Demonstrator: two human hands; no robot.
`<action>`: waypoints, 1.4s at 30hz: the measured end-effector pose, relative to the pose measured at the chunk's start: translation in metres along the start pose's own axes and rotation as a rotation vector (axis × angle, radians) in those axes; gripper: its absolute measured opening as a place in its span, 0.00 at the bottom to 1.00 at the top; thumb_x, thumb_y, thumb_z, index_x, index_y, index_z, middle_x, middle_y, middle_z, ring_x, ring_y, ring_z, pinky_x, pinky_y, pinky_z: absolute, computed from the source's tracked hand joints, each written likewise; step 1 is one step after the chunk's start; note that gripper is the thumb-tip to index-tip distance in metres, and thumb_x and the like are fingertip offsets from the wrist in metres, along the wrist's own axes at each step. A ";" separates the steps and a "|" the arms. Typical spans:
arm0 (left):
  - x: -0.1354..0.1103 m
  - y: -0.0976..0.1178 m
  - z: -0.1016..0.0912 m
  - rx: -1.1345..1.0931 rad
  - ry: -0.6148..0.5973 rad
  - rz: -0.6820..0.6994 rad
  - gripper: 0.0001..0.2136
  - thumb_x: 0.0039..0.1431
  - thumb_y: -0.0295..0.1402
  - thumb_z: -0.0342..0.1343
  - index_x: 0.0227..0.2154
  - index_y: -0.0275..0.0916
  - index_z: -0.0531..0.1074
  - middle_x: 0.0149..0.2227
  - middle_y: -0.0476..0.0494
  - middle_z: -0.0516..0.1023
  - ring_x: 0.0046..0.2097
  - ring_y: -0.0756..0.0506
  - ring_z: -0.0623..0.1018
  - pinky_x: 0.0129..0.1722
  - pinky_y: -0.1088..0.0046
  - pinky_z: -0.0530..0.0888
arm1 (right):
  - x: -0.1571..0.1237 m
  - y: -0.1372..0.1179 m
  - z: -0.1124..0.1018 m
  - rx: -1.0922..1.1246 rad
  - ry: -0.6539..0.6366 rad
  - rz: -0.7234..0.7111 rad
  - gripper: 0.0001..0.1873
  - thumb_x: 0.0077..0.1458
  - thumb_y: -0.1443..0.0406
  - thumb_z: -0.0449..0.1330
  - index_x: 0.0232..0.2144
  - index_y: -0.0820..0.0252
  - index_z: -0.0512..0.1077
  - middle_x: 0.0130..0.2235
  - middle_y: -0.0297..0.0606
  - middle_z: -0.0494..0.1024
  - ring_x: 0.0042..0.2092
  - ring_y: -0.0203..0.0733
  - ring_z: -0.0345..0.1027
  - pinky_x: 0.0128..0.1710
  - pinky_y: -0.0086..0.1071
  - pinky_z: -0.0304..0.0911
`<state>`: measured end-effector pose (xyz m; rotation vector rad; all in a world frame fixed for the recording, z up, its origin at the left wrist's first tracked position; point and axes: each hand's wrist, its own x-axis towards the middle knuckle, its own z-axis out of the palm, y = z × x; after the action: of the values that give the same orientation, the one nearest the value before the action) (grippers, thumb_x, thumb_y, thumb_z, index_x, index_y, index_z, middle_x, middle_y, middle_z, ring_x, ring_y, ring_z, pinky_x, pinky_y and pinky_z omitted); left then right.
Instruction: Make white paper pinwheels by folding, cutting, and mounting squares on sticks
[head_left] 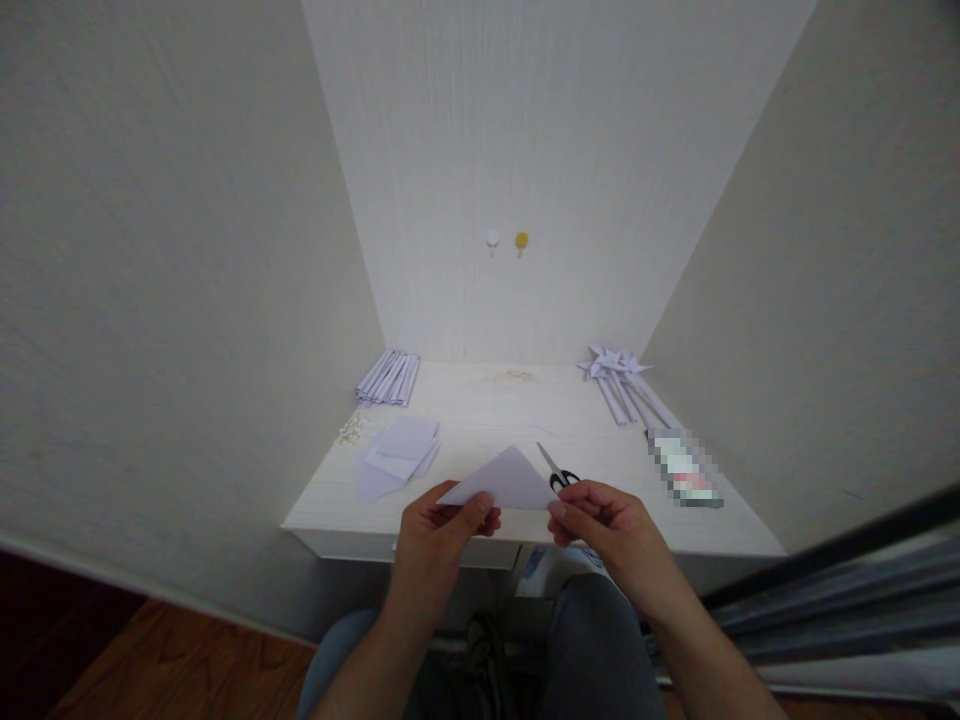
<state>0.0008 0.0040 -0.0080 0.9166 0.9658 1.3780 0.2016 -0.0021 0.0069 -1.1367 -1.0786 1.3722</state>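
Between my hands is a sheet of white paper, folded into a triangle with its peak pointing away from me. My left hand pinches its left part, thumb on top and fingers beneath. At the right corner, the thumb and fingers of my right hand are closed on the same paper. Scissors with black handles lie on the table just beyond my right hand, partly hidden by it. Left of the folded paper, several loose paper sheets lie overlapping.
The white table sits between walls. Rolled paper sticks lie at back left, with small pale pieces nearer me. Paper pinwheels on sticks rest at back right, before a blurred-out phone-like object. Two hooks hang on the back wall.
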 end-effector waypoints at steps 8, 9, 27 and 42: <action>-0.002 0.005 0.001 -0.010 0.019 -0.041 0.10 0.44 0.36 0.72 0.25 0.36 0.80 0.22 0.48 0.80 0.25 0.50 0.76 0.29 0.76 0.75 | 0.001 -0.002 -0.005 0.004 0.022 -0.080 0.18 0.46 0.53 0.74 0.28 0.61 0.77 0.24 0.36 0.81 0.26 0.36 0.73 0.30 0.28 0.69; -0.002 0.006 0.001 -0.011 0.018 -0.040 0.09 0.44 0.36 0.72 0.25 0.36 0.80 0.22 0.48 0.80 0.25 0.51 0.76 0.29 0.76 0.75 | 0.002 -0.002 -0.006 0.001 0.024 -0.086 0.18 0.46 0.53 0.74 0.29 0.61 0.77 0.24 0.36 0.81 0.26 0.36 0.73 0.30 0.28 0.69; 0.056 -0.068 -0.051 0.122 0.048 -0.158 0.22 0.38 0.47 0.70 0.32 0.35 0.76 0.25 0.44 0.80 0.26 0.45 0.79 0.26 0.69 0.75 | 0.060 0.096 -0.007 0.003 0.048 0.093 0.26 0.35 0.47 0.73 0.26 0.62 0.74 0.23 0.37 0.79 0.23 0.37 0.71 0.23 0.30 0.66; 0.087 -0.074 -0.057 0.143 -0.018 -0.114 0.21 0.48 0.50 0.64 0.31 0.34 0.76 0.23 0.46 0.77 0.24 0.49 0.74 0.25 0.72 0.72 | 0.083 0.112 -0.011 -0.062 0.065 -0.023 0.22 0.41 0.49 0.72 0.28 0.61 0.75 0.21 0.32 0.75 0.21 0.36 0.67 0.19 0.29 0.66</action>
<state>-0.0296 0.0886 -0.0984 0.9637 1.0973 1.2155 0.1916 0.0706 -0.1123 -1.2018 -1.0906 1.2834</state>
